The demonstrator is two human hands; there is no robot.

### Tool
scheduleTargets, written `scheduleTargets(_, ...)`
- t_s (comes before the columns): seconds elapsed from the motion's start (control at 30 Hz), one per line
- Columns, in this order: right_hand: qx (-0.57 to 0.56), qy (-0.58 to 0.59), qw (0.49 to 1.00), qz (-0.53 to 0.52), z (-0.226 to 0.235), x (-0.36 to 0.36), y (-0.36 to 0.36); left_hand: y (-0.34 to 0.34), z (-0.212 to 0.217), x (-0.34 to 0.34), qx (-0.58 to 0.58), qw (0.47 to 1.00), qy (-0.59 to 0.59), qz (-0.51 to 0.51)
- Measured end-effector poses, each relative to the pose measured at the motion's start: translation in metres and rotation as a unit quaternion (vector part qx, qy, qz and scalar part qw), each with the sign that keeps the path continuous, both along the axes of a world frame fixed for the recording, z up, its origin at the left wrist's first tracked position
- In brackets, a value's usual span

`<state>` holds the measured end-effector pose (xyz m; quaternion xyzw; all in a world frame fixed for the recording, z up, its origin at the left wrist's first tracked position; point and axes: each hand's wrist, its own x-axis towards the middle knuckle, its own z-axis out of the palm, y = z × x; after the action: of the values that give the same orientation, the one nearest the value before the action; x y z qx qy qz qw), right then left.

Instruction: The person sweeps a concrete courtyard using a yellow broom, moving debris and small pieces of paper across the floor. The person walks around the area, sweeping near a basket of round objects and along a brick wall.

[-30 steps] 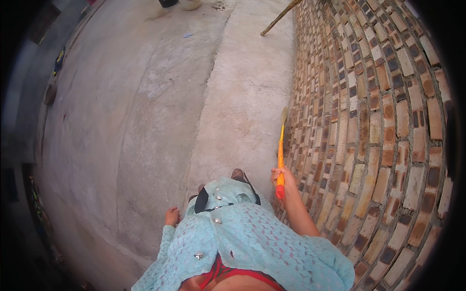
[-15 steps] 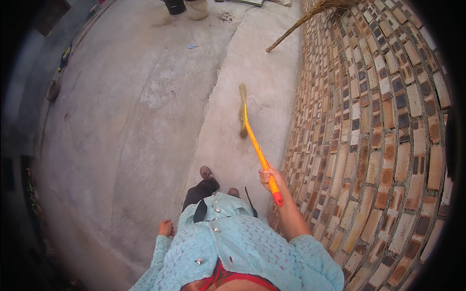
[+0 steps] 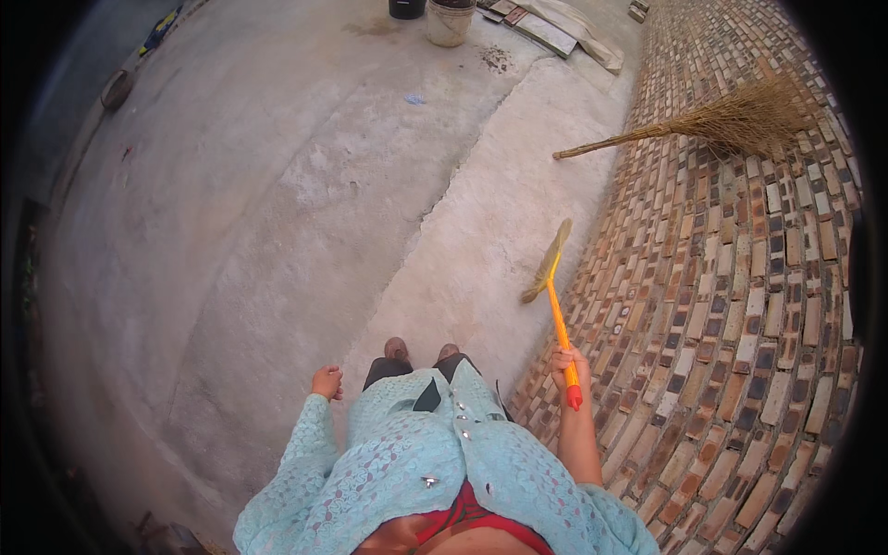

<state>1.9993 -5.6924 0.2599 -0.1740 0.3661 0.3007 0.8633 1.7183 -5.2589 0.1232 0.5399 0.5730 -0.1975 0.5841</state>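
My right hand (image 3: 569, 364) is wrapped round the orange-yellow handle of a small broom (image 3: 560, 319), close to its red end cap. The broom points forward from my hand, and its straw-coloured bristles (image 3: 546, 270) are over the concrete near the foot of the brick wall. Beside my left hip, my left hand (image 3: 326, 382) has its fingers curled in, and I see nothing in it.
A brick wall (image 3: 721, 305) runs along my right. Against it leans a large twig broom (image 3: 740, 118). Ahead stand a dark bucket (image 3: 407, 8) and a whitish bucket (image 3: 450, 22), with boards (image 3: 546, 33) beside them. A blue scrap (image 3: 414, 99) lies on the concrete floor (image 3: 305, 203).
My right hand and the broom have shifted right and nearer the wall. The left hand has come a little forward. My feet now stand side by side, and the view has turned.
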Motion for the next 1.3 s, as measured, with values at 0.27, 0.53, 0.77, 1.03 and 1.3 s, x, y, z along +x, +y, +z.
scheduleTargets(0.27,-0.037,0.127,0.99,0.047,-0.086,0.129,0.012,0.008,0.018,0.077,0.06,0.995,0.012,0.078)
scheduleTargets(0.53,0.004,0.101,0.969,0.227,-0.065,0.197,0.132,-0.04,0.038,0.07,0.027,0.979,0.089,0.181)
scheduleTargets(0.77,0.148,0.056,0.952,0.262,-0.063,0.283,0.211,-0.037,0.029,0.104,0.019,0.97,0.041,0.24)
scheduleTargets(1.03,0.042,-0.032,0.956,0.29,0.019,0.321,0.238,-0.018,-0.026,0.134,-0.043,0.941,0.039,0.334)
scheduleTargets(1.3,-0.046,0.027,0.96,0.276,-0.012,0.375,0.253,0.019,-0.02,0.195,-0.028,0.949,0.012,0.313)
